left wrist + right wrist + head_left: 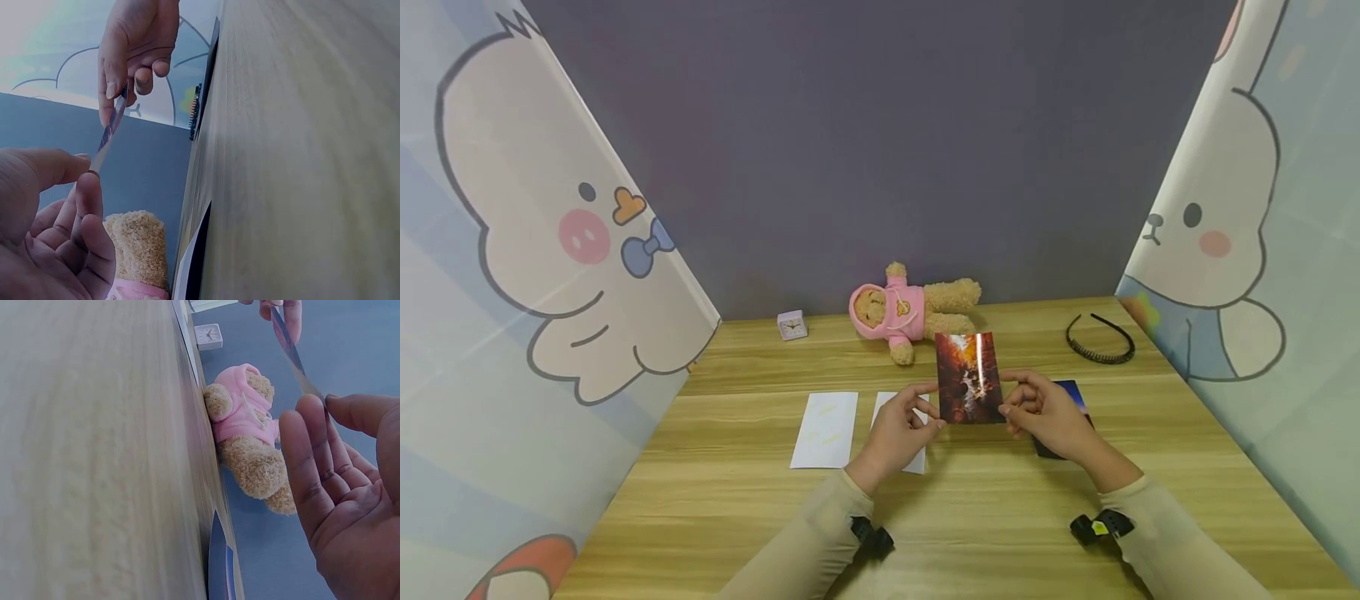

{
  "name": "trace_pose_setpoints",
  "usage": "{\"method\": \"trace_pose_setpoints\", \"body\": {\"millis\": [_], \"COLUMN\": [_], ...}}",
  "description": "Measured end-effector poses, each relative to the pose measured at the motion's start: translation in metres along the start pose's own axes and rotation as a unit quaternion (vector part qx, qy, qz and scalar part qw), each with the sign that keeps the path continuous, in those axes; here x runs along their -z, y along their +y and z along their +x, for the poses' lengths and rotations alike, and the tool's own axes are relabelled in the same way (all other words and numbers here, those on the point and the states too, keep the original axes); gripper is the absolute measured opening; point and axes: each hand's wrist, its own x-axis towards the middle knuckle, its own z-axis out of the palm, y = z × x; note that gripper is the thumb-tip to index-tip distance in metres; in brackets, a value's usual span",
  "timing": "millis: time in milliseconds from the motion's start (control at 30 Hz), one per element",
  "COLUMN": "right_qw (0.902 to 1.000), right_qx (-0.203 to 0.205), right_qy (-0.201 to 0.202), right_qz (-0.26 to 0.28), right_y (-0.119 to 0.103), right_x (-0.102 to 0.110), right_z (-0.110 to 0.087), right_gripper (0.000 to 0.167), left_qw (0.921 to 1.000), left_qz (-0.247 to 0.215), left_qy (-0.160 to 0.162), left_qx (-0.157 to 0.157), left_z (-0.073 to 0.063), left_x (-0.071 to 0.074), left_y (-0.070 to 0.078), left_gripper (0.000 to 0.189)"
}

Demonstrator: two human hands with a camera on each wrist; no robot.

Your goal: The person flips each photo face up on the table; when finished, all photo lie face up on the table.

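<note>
A glossy photo card (968, 379) with a red and orange autumn scene is held up above the table between both hands. My left hand (898, 433) pinches its left edge between thumb and fingertips. At the opposite edge, my right hand (1051, 414) pinches the lower right corner. The left wrist view shows the card (110, 132) almost edge-on, lifted off the wood. Partly behind the left hand lies a white sheet (880, 406); another white sheet (823, 430) is to its left. A dark blue card (1072, 396) lies partly hidden under the right hand.
At the back of the wooden table (737, 500) lies a teddy bear (906, 312) in a pink hoodie. A small square clock (792, 325) stands back left, a black headband (1101, 357) back right. A grey panel (880, 150) closes off the back, with printed cartoon walls at both sides.
</note>
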Motion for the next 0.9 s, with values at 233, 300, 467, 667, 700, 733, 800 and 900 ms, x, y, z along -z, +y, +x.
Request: {"method": "trace_pose_setpoints", "body": {"millis": [233, 300, 467, 667, 700, 733, 800, 900], "right_qw": [0.9996, 0.9993, 0.9982, 0.9968, 0.9965, 0.9961, 0.9950, 0.9932], "right_qx": [-0.021, -0.027, -0.047, -0.064, -0.070, -0.074, -0.085, -0.095], "right_qy": [-0.010, -0.011, -0.020, -0.041, -0.042, -0.043, -0.045, -0.052], "right_qz": [-0.014, -0.024, -0.032, -0.023, -0.021, -0.020, -0.026, -0.044], "right_y": [-0.0014, -0.0019, -0.0022, -0.0026, -0.0028, -0.0031, -0.0033, -0.0041], "right_x": [-0.0002, -0.0002, 0.0000, -0.0001, -0.0004, -0.0005, -0.0007, -0.0006], "right_z": [0.0003, 0.0004, -0.0001, -0.0018, -0.0021, -0.0022, -0.0026, -0.0036], "right_gripper": [0.054, 0.055, 0.061, 0.069, 0.069, 0.070, 0.070, 0.071], "left_qw": [0.9999, 0.9998, 0.9993, 0.9981, 0.9979, 0.9977, 0.9971, 0.9952], "left_qz": [0.004, 0.007, 0.020, 0.039, 0.042, 0.045, 0.053, 0.069], "left_qy": [-0.002, -0.004, -0.015, -0.032, -0.034, -0.035, -0.038, -0.049], "left_qx": [0.012, 0.016, 0.026, 0.035, 0.036, 0.036, 0.039, 0.049], "left_z": [0.0019, 0.0026, 0.0033, 0.0037, 0.0038, 0.0042, 0.0051, 0.0067], "left_x": [-0.0005, -0.0005, 0.0000, -0.0003, -0.0006, -0.0010, -0.0022, -0.0043], "left_y": [-0.0007, -0.0010, 0.0000, 0.0000, -0.0004, -0.0010, -0.0018, -0.0026], "left_gripper": [0.049, 0.049, 0.051, 0.052, 0.052, 0.052, 0.052, 0.052]}}
